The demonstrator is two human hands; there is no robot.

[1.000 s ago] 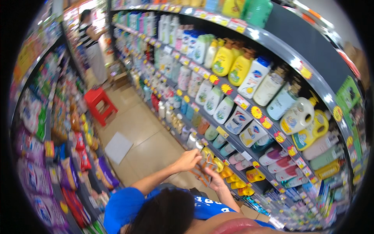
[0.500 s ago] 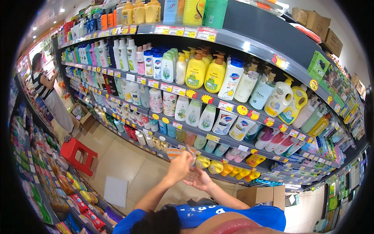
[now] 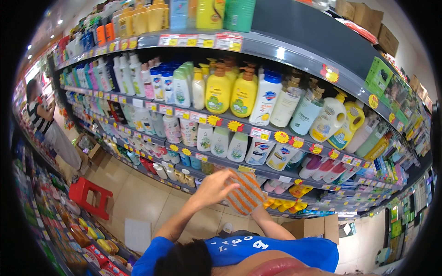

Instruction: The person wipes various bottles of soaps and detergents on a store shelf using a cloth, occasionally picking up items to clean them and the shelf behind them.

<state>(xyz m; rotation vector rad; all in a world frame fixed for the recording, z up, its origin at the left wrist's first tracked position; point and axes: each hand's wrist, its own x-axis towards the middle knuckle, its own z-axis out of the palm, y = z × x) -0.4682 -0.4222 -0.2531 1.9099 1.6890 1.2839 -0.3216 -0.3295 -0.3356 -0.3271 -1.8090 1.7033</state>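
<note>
Grey-and-orange striped fabric cloth (image 3: 246, 195), bunched earlier, is now spread; unfolding appears largely complete. Left hand (image 3: 212, 189) pinches its edge; right hand is covered, grip indeterminable.

- Flr (image 3: 133, 184): beige tiles, joints vis.
- Main shelving (image 3: 294, 32): dk grey, multi-tier, fully stocked.
- Stool (image 3: 90, 198): red plastic, on flr, L side.
- Wall (image 3: 405, 44), upper R: white.
- Ceiling lts (image 3: 59, 21), upper L: small, lit.
- Cardboard boxes (image 3: 387, 39): atop shelving, R.
</note>
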